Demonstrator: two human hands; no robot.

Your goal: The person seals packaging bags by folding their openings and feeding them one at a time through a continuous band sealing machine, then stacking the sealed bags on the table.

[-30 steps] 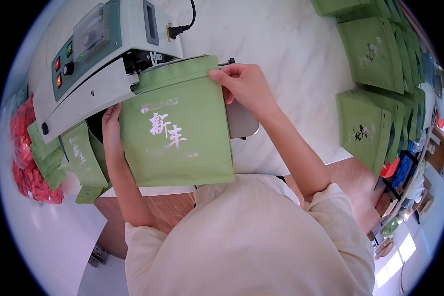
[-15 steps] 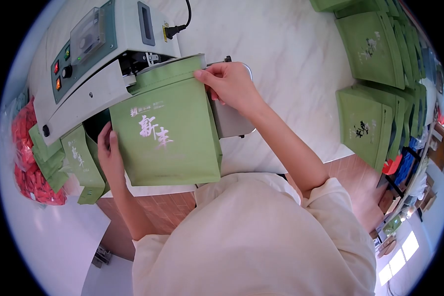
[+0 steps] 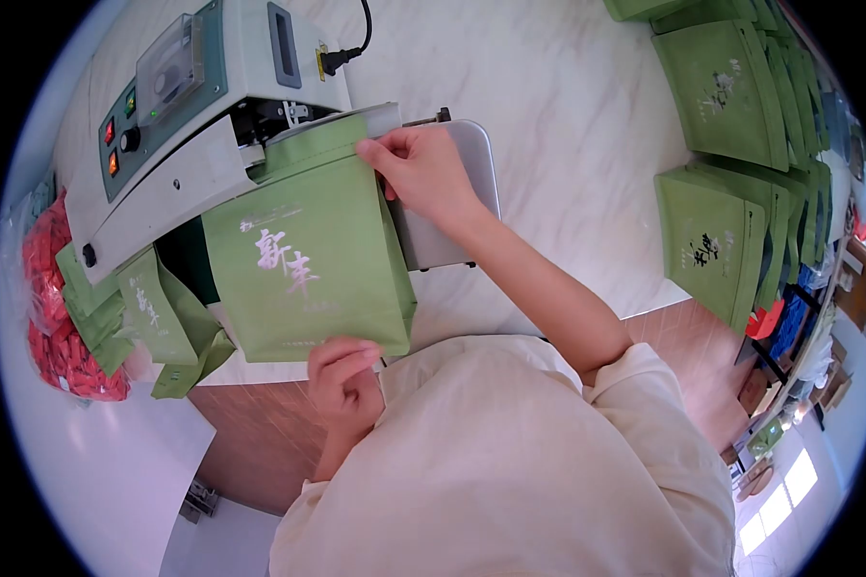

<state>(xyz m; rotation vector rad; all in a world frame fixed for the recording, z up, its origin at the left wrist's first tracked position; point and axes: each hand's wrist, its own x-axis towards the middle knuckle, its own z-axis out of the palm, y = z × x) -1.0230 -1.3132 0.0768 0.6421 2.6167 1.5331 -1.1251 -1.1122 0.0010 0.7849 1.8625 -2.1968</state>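
Observation:
A green pouch [image 3: 303,260] with white characters has its top edge in the slot of the sealing machine [image 3: 178,192]. My right hand [image 3: 423,173] pinches the pouch's upper right corner, beside the machine's metal plate [image 3: 438,221]. Near the pouch's bottom edge is my left hand [image 3: 344,380], its fingers curled and apart, with nothing seen in them. A second green pouch [image 3: 154,313] hangs at the machine's left part, partly hidden beneath it.
Rows of green pouches [image 3: 722,96] stand at the right of the marble table [image 3: 548,125]. Red packets in a clear bag [image 3: 67,356] and flat green pieces [image 3: 96,313] lie at the left. A black power cord [image 3: 342,60] plugs into the machine.
The held pouch and my right hand have moved left along the machine. My left hand has left the pouch's left side and moved down and right to its bottom edge.

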